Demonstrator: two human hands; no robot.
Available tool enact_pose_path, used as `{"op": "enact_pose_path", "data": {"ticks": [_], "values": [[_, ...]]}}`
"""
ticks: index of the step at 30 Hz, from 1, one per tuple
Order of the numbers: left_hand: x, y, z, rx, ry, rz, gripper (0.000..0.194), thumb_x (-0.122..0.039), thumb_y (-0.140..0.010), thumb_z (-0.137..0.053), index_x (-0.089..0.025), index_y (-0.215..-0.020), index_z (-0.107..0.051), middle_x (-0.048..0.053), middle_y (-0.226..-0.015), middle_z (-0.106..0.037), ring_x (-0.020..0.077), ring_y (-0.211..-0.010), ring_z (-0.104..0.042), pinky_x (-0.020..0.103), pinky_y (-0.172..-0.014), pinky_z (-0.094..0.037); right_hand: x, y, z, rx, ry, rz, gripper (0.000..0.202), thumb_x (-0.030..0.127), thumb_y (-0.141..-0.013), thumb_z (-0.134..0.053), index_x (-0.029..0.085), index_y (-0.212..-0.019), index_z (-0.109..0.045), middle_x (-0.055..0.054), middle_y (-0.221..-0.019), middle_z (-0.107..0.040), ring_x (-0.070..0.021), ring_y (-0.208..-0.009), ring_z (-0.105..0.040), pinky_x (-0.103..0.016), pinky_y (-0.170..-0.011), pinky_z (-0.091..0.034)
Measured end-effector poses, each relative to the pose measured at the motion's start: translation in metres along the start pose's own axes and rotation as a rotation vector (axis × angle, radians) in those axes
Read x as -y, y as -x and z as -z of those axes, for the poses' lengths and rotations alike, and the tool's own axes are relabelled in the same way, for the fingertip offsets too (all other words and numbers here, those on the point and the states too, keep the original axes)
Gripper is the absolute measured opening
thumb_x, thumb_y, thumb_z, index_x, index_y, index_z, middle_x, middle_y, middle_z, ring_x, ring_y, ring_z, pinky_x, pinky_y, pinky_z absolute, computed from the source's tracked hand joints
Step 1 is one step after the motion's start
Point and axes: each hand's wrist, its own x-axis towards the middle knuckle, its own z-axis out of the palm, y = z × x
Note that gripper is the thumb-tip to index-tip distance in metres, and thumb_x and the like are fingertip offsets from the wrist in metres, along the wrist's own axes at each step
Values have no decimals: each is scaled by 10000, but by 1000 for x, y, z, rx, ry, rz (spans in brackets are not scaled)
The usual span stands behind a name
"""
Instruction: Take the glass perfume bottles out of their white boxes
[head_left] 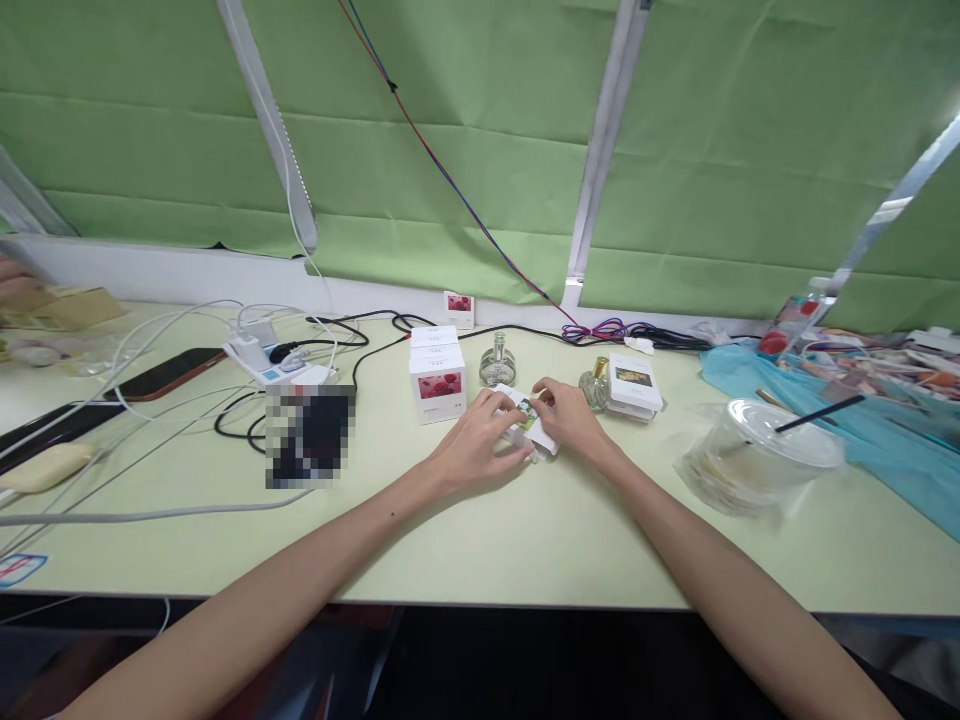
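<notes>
Between my two hands is a small white cardboard box (545, 437) with a green and white picture, tilted on the pale table, its flaps partly covered by my fingers. My left hand (480, 440) grips its left side. The fingers of my right hand (571, 415) are closed on its upper right side. Just behind the box stands a clear glass bottle (497, 362). Beside my right hand are a gold-necked glass bottle (595, 384) and a white box with a dark picture (634, 386). White boxes with a pink flower picture (439, 385) stand left of the bottle.
A lidded plastic cup with a black straw (765, 450) stands at right by a blue plastic sheet (847, 400). At left lie a power strip (274, 365), tangled cables and a phone (169, 373). Another flower-picture box (459, 309) leans against the wall.
</notes>
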Motion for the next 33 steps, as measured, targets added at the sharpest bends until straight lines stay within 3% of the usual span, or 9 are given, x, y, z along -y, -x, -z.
{"op": "enact_pose_path", "data": {"ticks": [9, 21, 27, 33], "values": [[4, 0, 2, 61, 32, 24, 486, -477, -827, -723, -226, -1222, -596, 121, -1249, -561, 303, -1210, -507, 451, -972, -494, 5, 1, 2, 14, -99, 79, 182, 156, -898, -552, 193, -1029, -674, -42, -863, -750, -168, -790, -664, -282, -785, -460], [-2, 1, 5, 102, 6, 12, 453, -478, -846, -697, -235, -1217, -604, 122, -1293, -552, 292, -1182, -558, 433, -953, -513, 17, 5, 4, 11, -264, 143, 191, 216, -942, -481, 191, -984, -666, -47, -943, -743, -164, -834, -656, -278, -805, -473], [-2, -1, 9, 96, -45, -52, 433, -503, -872, -661, -238, -1210, -612, 133, -1298, -565, 305, -1196, -553, 448, -961, -506, 16, 6, 4, 9, -302, 154, 254, 266, -977, -426, 197, -1088, -644, -54, -1021, -736, -171, -861, -658, -280, -809, -470], [3, 1, 9, 135, -71, -22, 539, -540, -831, -689, -252, -1275, -589, 153, -1334, -532, 354, -1247, -518, 487, -974, -491, 14, 4, 2, 22, -301, 148, 270, 262, -986, -415, 196, -1130, -633, -47, -973, -743, -171, -872, -666, -284, -836, -468]]}}
